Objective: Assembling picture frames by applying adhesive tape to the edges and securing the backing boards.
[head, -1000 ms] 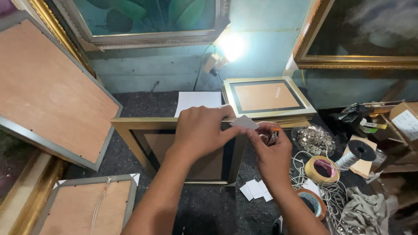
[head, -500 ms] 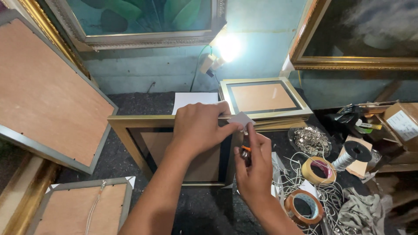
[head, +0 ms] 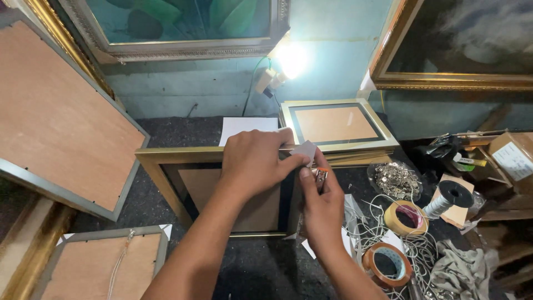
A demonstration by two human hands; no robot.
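A gold picture frame [head: 166, 161] lies face down on the dark table, its brown backing board [head: 261, 208] showing. My left hand [head: 252, 161] rests on the frame's top right corner and pinches a small white cardboard corner piece [head: 306, 150] there. Just below it, my right hand [head: 322, 208] grips a small tool with an orange part [head: 321, 175], its tip at that same corner. The frame's right side is hidden behind both hands.
A stack of smaller gold frames [head: 337, 126] and a white sheet [head: 244, 126] lie behind. To the right are a bag of metal clips [head: 395, 179], tape rolls [head: 387, 264], a cord spool [head: 448, 199], tangled white cord and cardboard boxes [head: 513, 155]. Framed backs [head: 61, 122] lean at left.
My right hand has moved left and down, from beside the corner to under my left hand, bringing the tool up to the frame's corner. My left hand stays on the corner piece.
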